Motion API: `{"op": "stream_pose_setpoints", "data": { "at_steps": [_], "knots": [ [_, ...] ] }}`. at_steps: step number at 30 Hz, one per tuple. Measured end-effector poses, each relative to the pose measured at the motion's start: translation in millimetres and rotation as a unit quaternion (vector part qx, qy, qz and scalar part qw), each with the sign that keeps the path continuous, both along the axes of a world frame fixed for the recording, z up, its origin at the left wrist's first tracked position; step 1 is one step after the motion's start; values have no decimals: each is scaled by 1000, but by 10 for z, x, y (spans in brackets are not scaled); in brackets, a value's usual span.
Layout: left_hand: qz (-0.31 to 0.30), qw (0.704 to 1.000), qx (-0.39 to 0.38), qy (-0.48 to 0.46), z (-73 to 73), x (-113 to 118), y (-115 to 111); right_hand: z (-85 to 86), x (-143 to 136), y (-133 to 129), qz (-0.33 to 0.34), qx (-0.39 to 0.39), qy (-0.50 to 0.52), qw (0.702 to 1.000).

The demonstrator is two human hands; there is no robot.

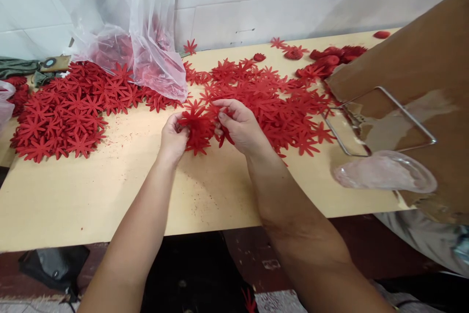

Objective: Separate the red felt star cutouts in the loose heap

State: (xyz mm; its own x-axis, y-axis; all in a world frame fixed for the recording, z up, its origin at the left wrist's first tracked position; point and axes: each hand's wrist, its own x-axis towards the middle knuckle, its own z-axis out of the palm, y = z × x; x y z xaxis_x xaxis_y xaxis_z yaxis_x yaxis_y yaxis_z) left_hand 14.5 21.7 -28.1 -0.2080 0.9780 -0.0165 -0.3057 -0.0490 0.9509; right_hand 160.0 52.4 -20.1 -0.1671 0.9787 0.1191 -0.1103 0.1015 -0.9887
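Between my two hands, over the middle of the table, is a small bunch of red flower-shaped cutouts (199,130) with narrow petals. My left hand (175,135) pinches the bunch at its left side, thumb and fingers closed. On its right side my right hand (236,122) has thumb and forefinger closed on red petals; how many layers it holds I cannot tell. Just behind the right hand spreads a loose pile of the same cutouts (256,93). Farther left lies a taller heap of red cutouts (62,113).
A clear plastic bag (154,54) with red pieces slumps by the left heap. At the right stand a cardboard sheet (414,73), a bent metal wire frame (406,110) and a clear plastic dish (384,171). Red stacks (330,59) lie at the back right, near the tiled wall (293,5).
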Motion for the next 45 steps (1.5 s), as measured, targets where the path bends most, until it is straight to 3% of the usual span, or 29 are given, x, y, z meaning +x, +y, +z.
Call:
{"op": "stream_pose_setpoints", "data": {
  "at_steps": [5, 10, 14, 19, 25, 30, 35, 40, 45],
  "knots": [
    [-22, 999, -17, -19, 25, 14, -21, -6, 15, 5, -28, 48, -25, 998],
    [-8, 998, -44, -49, 54, 5, -23, -3, 13, 19, -27, 14, 27, 999],
    [-1, 998, -46, -45, 46, 17, -19, -23, 5, 53, -76, -4, 41, 996],
    [25, 997, -51, -43, 19, 27, -2, -43, 29, 86, -129, 38, 1, 991],
    [15, 996, -69, -63, 32, 31, -27, -110, 66, 122, -177, 62, 11, 982],
    [6, 998, -51, -35, 51, 38, -48, -178, 70, 169, -145, 48, 28, 988],
    [-17, 998, -57, -37, 46, 40, -59, -142, 44, 147, -114, 17, 84, 990],
    [-4, 998, -34, -55, -9, 52, -49, -78, 70, 101, -142, -6, 10, 990],
    [-27, 997, -59, -49, -2, 71, -48, -168, 131, 182, -208, 74, -28, 975]
  ]
}}
